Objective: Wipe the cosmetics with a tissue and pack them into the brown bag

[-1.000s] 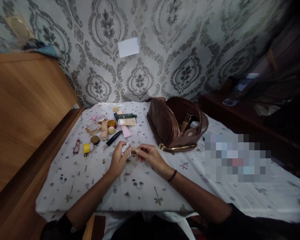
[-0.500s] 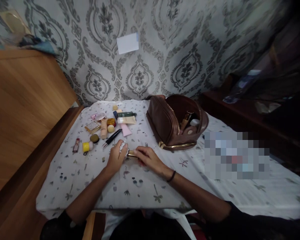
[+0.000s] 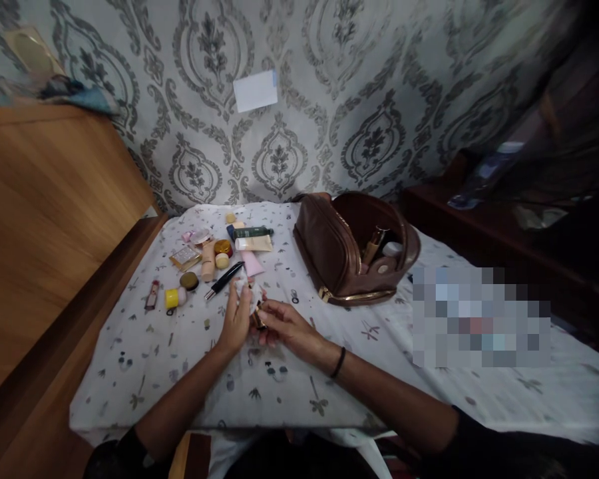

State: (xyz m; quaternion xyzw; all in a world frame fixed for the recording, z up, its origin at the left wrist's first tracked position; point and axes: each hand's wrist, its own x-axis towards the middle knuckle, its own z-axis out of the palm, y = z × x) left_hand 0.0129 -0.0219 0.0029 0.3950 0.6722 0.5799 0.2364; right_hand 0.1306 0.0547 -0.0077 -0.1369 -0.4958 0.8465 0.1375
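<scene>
The small gold-and-dark piece (image 3: pixel 257 319) sits low in the gap between my hands, above the cloth-covered table (image 3: pixel 289 396). My fingers cover most of it, so I cannot tell which way its long axis runs, nor whether it is whole or open. It lies just left of my right hand (image 3: pixel 292 332), at the fingertips, and that hand is the nearer one: thumb and fingers are closed around it in a pinch. My left hand (image 3: pixel 235 326) is just on its other side, fingers nearly straight and pointing away from me, lightly closed on a crumpled white wipe (image 3: pixel 255 294). The wipe stands right above the piece; whether they touch is too hidden to say.

Just beyond my left fingertips lies a black tube (image 3: pixel 227 278) with a silvery end, slanting from near left to far right. Past it are a pink tube (image 3: pixel 252 263), a cream tube (image 3: pixel 254 244) and a dark green tube (image 3: pixel 253 232). Farther left is a yellow-ended container (image 3: pixel 172 298). Beyond my right hand, to its right, the brown bag (image 3: pixel 322 239) gapes, with a gold-topped bottle (image 3: pixel 373 246) inside.
</scene>
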